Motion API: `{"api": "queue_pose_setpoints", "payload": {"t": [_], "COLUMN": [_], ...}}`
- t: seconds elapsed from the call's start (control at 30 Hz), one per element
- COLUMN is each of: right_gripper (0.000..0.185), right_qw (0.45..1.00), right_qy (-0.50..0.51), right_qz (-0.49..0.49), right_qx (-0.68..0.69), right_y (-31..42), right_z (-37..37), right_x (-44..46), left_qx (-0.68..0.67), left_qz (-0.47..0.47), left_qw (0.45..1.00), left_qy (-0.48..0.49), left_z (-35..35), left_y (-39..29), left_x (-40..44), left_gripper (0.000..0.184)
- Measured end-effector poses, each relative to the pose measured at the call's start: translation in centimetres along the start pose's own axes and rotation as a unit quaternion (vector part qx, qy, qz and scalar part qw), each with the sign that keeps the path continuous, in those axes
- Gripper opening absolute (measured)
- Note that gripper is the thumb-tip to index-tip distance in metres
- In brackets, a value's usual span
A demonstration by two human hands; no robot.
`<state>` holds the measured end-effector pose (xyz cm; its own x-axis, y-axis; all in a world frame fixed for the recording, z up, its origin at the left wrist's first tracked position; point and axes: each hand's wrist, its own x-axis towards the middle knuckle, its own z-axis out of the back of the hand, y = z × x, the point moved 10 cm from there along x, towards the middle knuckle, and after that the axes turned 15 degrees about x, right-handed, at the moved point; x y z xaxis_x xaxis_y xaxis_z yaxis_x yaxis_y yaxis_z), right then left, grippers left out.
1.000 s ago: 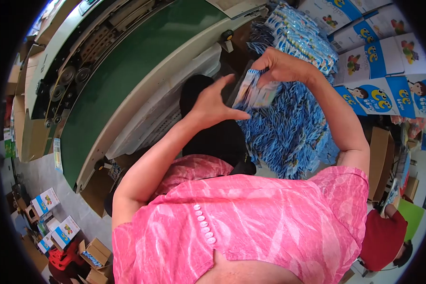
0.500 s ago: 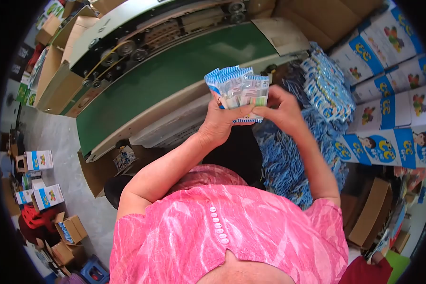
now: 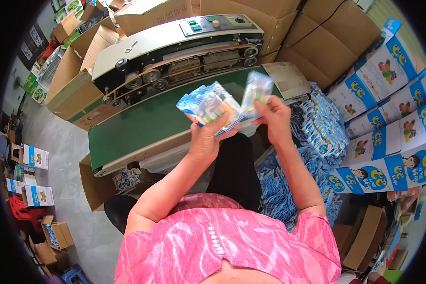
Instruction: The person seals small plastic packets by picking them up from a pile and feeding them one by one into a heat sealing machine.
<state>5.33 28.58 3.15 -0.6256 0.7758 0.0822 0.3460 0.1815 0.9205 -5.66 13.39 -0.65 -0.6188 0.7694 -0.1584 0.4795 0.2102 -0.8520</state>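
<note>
My left hand is closed around a fanned bunch of small blue-and-white plastic packets, thumb across their front. In my right hand, a single packet is pinched by its lower part; it is blurred by motion and tilts up beside the bunch. Whether its lower end still touches the bunch, I cannot tell. Both hands are above my lap, at the near edge of a green conveyor belt. To the right lie a neatly layered stack of packets and a loose heap of blue packets.
Behind the belt stands a sealing machine with exposed rollers and green switches. Printed cartons are stacked at the right. An open cardboard box sits under the belt's left end. More boxes line the floor at the far left.
My right hand has drawn one packet up and away from the bunch. My left hand, with the rest, appears farther left and lower. The view has tilted up, showing more of the machine.
</note>
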Motion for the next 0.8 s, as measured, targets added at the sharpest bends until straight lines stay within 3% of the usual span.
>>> {"api": "queue_pose_setpoints", "payload": {"t": [0.03, 0.17, 0.27, 0.57, 0.67, 0.73, 0.8], "right_gripper": [0.017, 0.018, 0.019, 0.02, 0.02, 0.021, 0.017], "right_qw": [0.999, 0.996, 0.992, 0.984, 0.895, 0.973, 0.962], "right_qy": [-0.047, -0.073, -0.091, -0.008, -0.012, 0.138, 0.245], "right_qz": [0.009, -0.008, -0.084, -0.099, 0.147, 0.027, -0.001], "right_qx": [-0.002, -0.059, -0.026, -0.148, -0.421, -0.183, -0.121], "right_y": [0.6, -0.6, -2.5, -3.8, 1.6, -0.4, -1.6], "right_z": [1.3, 6.8, 8.4, 4.8, 1.4, -3.5, -7.9], "right_x": [0.9, 8.8, 12.6, 14.6, 10.7, 6.1, 1.7], "left_qx": [-0.002, 0.004, 0.004, 0.032, 0.025, 0.029, 0.047], "left_qz": [-0.002, 0.007, -0.011, -0.022, -0.037, -0.042, -0.052], "left_qw": [1.0, 1.0, 1.0, 0.998, 0.999, 0.999, 0.998], "left_qy": [0.002, -0.003, 0.003, 0.044, -0.006, -0.011, -0.002], "left_z": [0.3, 1.9, 2.1, 2.3, 3.3, 3.4, 3.2], "left_y": [-0.3, -1.4, -2.1, -2.6, -3.3, -3.5, -3.7], "left_x": [0.1, -0.1, -1.0, -1.2, -0.9, -0.3, 0.0], "left_gripper": [0.042, 0.04, 0.036, 0.034, 0.034, 0.034, 0.033]}}
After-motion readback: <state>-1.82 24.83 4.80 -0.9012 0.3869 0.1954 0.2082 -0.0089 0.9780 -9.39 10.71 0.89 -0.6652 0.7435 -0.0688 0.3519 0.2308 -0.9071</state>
